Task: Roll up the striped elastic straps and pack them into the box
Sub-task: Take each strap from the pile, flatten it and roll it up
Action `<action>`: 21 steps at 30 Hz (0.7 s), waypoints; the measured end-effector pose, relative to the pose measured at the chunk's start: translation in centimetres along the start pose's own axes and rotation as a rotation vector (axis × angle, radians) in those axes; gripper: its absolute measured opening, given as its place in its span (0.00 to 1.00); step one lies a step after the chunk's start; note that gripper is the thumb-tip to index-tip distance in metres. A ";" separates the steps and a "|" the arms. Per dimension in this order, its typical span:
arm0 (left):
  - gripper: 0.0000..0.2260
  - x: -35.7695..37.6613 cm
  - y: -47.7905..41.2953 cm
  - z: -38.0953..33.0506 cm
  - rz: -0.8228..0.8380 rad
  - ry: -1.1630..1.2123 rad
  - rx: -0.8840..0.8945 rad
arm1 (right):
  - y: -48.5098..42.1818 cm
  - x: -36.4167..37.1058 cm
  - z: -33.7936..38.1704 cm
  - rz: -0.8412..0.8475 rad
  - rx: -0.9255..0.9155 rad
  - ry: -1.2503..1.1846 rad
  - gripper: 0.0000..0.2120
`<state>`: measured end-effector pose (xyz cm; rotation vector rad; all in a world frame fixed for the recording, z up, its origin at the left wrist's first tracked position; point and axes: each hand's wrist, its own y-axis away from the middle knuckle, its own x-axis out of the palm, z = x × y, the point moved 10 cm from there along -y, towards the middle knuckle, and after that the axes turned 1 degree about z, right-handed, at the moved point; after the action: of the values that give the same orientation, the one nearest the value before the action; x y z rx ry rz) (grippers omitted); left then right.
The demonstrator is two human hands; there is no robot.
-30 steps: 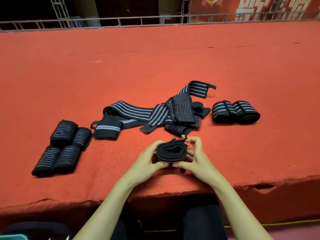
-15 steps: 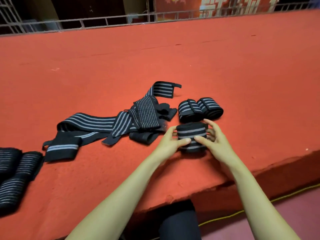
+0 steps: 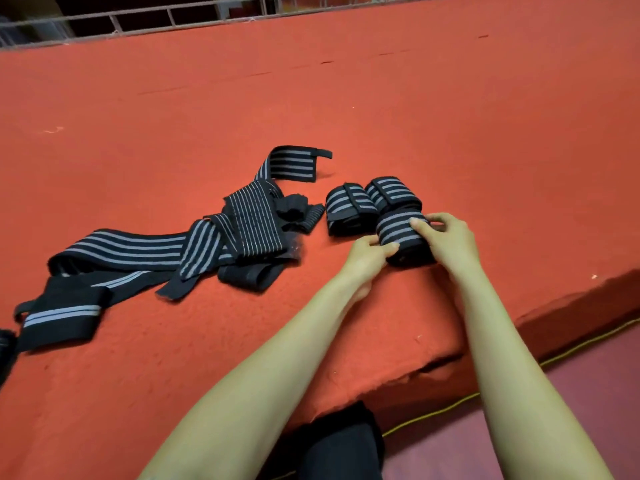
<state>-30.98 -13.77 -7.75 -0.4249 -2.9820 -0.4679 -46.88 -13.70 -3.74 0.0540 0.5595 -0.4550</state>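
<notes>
1. Reading left to right: flat strap end (image 3: 59, 320) lies at lower left, with something dark cut off by the frame edge just beside it.
2. Loose strap pile (image 3: 221, 244) sprawls left of centre, unrolled; one striped tail (image 3: 294, 162) loops up toward centre.
3. Roll A (image 3: 349, 207) and roll B (image 3: 394, 190) sit just right of the pile, side by side and touching.
4. Left hand (image 3: 367, 258) pinches the left end of the held roll (image 3: 401, 233); right hand (image 3: 448, 237) curls over its right end. The roll is down on the red table (image 3: 450, 98), tight against A and B.
5. Table front edge (image 3: 571, 299) cuts diagonally through lower right, near the held roll.
6. Bare red surface runs up to the rail (image 3: 138, 19) at the upper left.
</notes>
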 end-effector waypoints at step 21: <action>0.24 0.0 2.1 -1.8 0.101 -0.247 0.039 | 5.3 2.3 4.6 -0.005 -0.398 0.672 0.20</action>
<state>-30.32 -12.38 -5.46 -0.6728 -3.1778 -0.3720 -40.58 -10.68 -1.46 -0.1835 1.3025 -0.3162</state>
